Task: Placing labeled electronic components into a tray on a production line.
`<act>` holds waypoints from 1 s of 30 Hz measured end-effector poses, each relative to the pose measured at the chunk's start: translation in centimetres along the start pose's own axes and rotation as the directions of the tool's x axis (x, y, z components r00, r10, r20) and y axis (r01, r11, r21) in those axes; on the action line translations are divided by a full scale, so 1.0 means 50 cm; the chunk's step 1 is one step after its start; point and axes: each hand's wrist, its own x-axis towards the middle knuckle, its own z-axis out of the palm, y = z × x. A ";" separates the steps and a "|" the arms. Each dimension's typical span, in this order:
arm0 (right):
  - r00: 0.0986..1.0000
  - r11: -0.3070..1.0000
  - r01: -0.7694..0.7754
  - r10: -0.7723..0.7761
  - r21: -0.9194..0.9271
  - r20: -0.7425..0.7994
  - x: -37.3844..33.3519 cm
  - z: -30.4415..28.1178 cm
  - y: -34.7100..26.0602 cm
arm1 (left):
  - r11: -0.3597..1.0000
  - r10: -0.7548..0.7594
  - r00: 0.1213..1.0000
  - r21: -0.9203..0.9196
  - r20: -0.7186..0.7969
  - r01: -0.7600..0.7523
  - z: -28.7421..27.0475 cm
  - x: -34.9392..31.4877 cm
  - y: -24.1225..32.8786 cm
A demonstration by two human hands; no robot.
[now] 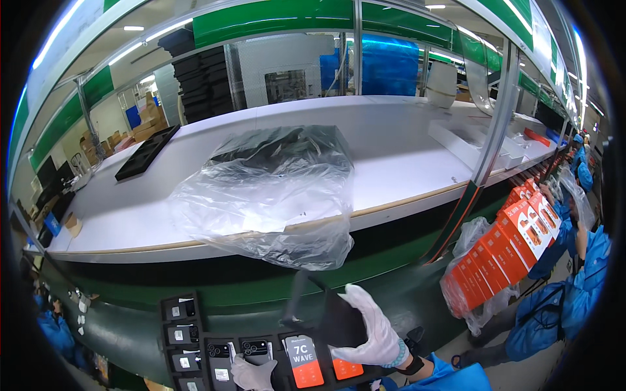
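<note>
My right hand [375, 332], in a white glove, grips a dark black piece [342, 319] with the thumb and fingers curled round its edge. Motion smears this piece, so its exact kind is unclear. At the lower middle, my gloved left hand [253, 375] closes over the lower part of a smartphone [257, 350] in a black tray [205, 362]. Left of it lies another dark smartphone [220, 357] with a white label. Between my hands sits a grey and orange box [304, 358]; a second orange box [347, 369] shows partly beneath my right hand.
Clear plastic sheeting [280, 195] covers a dark stack on the white bench [398, 169] and hangs over its front edge. A black tray column [179, 332] stands at lower left. Orange boxes [495, 260] in plastic are stacked at right, beside people in blue [554, 306]. A metal post [497, 111] rises there.
</note>
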 end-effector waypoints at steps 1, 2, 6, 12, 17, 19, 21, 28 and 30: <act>0.999 0.992 0.008 -0.013 -0.125 -0.036 0.001 -0.003 -0.011 | 1.000 -0.024 0.995 -0.008 0.100 0.025 0.003 0.011 -0.010; 0.999 0.992 0.008 -0.013 -0.124 -0.036 0.000 -0.003 -0.020 | 0.999 -0.048 0.979 -0.014 0.200 0.051 0.008 0.020 -0.021; 0.986 0.962 0.032 -0.074 -0.271 -0.147 0.006 0.003 -0.032 | 0.998 0.041 0.988 -0.043 0.146 -0.035 0.053 0.031 -0.070; 0.991 0.970 -0.040 0.007 -0.240 -0.137 0.009 0.000 -0.045 | 0.966 0.093 0.982 -0.253 0.163 -0.049 0.023 0.013 -0.054; 0.996 0.996 -0.067 0.062 -0.062 -0.071 0.010 -0.005 -0.031 | 0.700 -0.090 0.754 -0.498 0.650 0.513 -0.032 0.043 -0.037; 0.996 0.993 -0.088 0.089 0.084 -0.008 0.004 -0.004 -0.018 | 0.564 -0.067 0.758 -0.602 0.649 0.566 -0.028 0.038 -0.055; 0.964 0.829 -0.262 0.244 0.494 0.103 0.004 -0.001 -0.021 | 0.411 -0.043 0.761 -0.683 0.648 0.605 -0.037 0.034 -0.055; 0.790 -0.167 -0.569 0.162 0.805 0.592 -0.010 0.014 0.017 | -0.306 0.203 0.647 -0.580 0.735 0.755 -0.063 0.006 -0.057; 0.740 -0.284 -0.600 0.158 0.747 0.654 -0.012 0.025 0.027 | -0.600 0.320 0.616 -0.349 0.720 0.720 -0.095 -0.009 0.020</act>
